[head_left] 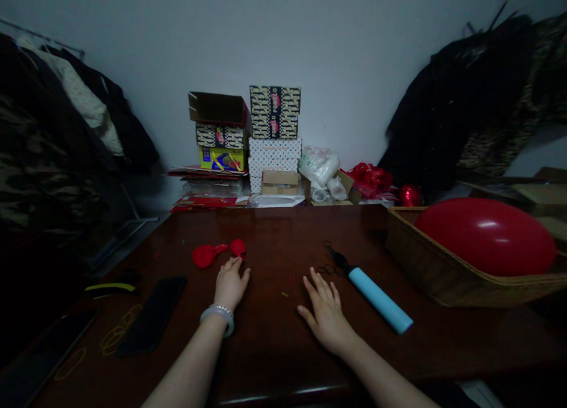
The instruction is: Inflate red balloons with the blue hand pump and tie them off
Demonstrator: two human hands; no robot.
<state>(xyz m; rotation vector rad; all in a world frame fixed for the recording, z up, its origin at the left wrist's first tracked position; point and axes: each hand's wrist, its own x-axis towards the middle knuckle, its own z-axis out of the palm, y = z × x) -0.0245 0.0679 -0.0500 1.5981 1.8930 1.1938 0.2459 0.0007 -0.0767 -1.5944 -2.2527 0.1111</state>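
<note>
My left hand [231,283], with bracelets at the wrist, reaches forward over the dark table. Its fingertips are at the near end of a small deflated red balloon [237,247]; whether they touch it I cannot tell. Just left of that lies a second limp red balloon [205,256]. My right hand [326,313] rests palm down with the fingers spread, holding nothing. To its right a light-blue balloon pump [380,299] with a black nozzle end lies slantwise, and dark loops [326,270] lie beside the nozzle.
At the right, a wicker basket [425,272] holds a large inflated red balloon [485,237]. On the left are a black phone [153,316], yellowish rubber bands [119,331] and another dark device [48,352]. Stacked boxes [274,113] stand behind the table; clothes hang on both sides.
</note>
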